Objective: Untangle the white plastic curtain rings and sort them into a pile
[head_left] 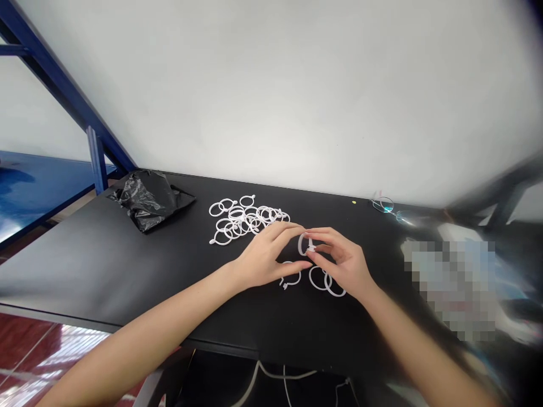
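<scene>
Above the black desk [203, 299], left hand [263, 254] and right hand [350, 263] fingers grip one white ring [300, 244], a ring pile [244, 219] untouched to their left.

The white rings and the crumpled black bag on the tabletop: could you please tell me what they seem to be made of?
White rings: probably plastic with a smooth, low-sheen finish, judging by their even white colour and small tabs; coated metal can't be excluded. Crumpled black bag: most likely thin, glossy plastic film, since its creases catch bright highlights.
</scene>
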The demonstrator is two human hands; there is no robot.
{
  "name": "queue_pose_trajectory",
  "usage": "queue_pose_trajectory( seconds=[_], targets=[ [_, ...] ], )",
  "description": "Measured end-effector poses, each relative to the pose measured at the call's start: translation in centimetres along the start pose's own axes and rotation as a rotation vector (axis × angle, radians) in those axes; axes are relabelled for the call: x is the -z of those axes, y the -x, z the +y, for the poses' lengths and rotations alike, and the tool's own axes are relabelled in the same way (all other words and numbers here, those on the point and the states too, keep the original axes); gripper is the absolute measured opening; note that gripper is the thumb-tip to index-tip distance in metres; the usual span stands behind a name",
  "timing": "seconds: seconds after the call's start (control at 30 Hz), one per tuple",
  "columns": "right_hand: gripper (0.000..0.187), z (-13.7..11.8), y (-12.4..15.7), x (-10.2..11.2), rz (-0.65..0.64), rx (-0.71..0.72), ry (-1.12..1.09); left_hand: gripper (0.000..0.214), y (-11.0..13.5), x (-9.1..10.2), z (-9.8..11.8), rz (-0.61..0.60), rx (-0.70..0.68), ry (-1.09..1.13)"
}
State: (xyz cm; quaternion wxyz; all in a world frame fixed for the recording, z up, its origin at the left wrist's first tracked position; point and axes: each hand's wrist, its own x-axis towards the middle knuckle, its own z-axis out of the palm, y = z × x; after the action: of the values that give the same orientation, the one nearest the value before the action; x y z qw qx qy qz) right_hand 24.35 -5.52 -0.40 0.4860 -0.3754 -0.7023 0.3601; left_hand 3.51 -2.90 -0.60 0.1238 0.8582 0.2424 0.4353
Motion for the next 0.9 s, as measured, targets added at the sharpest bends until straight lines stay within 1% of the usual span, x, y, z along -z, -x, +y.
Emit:
queue_pose_trajectory(
  seconds=[0.03, 0.1, 0.17, 0.2, 0.27, 0.33, 0.47, 0.53, 0.63, 0.7, 0.8, 0.9],
  targets=[
    [0.024, -0.2, 0.1, -0.4, 0.014, -0.002, -0.043, 0.047, 0.0, -0.2, 0.3, 0.001, 0.005, 0.043],
    [0.022, -0.4, 0.3, -1.1, 0.046, -0.011, -0.106, 0.040, 0.0, -0.4, 0.6, 0.029, 0.023, 0.109],
    [0.019, -0.4, 0.4, -1.4, 0.074, -0.020, -0.144, 0.034, -0.1, -0.3, 0.6, 0.068, 0.074, 0.152],
    [0.018, -0.3, 0.5, -1.4, 0.086, -0.021, -0.152, 0.035, -0.2, -0.2, 0.5, 0.067, 0.112, 0.171],
    [0.017, 0.0, 0.6, -1.4, 0.107, -0.010, -0.128, 0.039, -0.2, -0.1, 0.3, 0.027, 0.186, 0.207],
    [0.018, 0.2, 0.7, -1.2, 0.122, 0.021, -0.028, 0.043, -0.2, 0.0, 0.1, -0.020, 0.226, 0.239],
    [0.022, 0.3, 0.6, -0.5, 0.129, 0.127, 0.252, 0.043, -0.1, 0.0, 0.0, -0.063, 0.224, 0.239],
    [0.021, 0.0, 0.5, -0.4, 0.127, 0.178, 0.320, 0.039, -0.1, 0.0, -0.1, -0.094, 0.224, 0.243],
    [0.020, -0.4, 0.4, -0.5, 0.124, 0.250, 0.349, 0.036, -0.1, 0.1, 0.0, -0.133, 0.234, 0.261],
    [0.020, -0.6, 0.4, -0.7, 0.127, 0.271, 0.346, 0.034, 0.0, 0.1, 0.1, -0.148, 0.234, 0.262],
    [0.018, -0.6, 0.3, -0.8, 0.133, 0.250, 0.340, 0.033, -0.1, 0.2, 0.1, -0.155, 0.214, 0.239],
    [0.020, -0.6, 0.2, -0.4, 0.119, 0.201, 0.331, 0.034, -0.2, 0.5, -0.5, -0.115, 0.197, 0.102]
  ],
)
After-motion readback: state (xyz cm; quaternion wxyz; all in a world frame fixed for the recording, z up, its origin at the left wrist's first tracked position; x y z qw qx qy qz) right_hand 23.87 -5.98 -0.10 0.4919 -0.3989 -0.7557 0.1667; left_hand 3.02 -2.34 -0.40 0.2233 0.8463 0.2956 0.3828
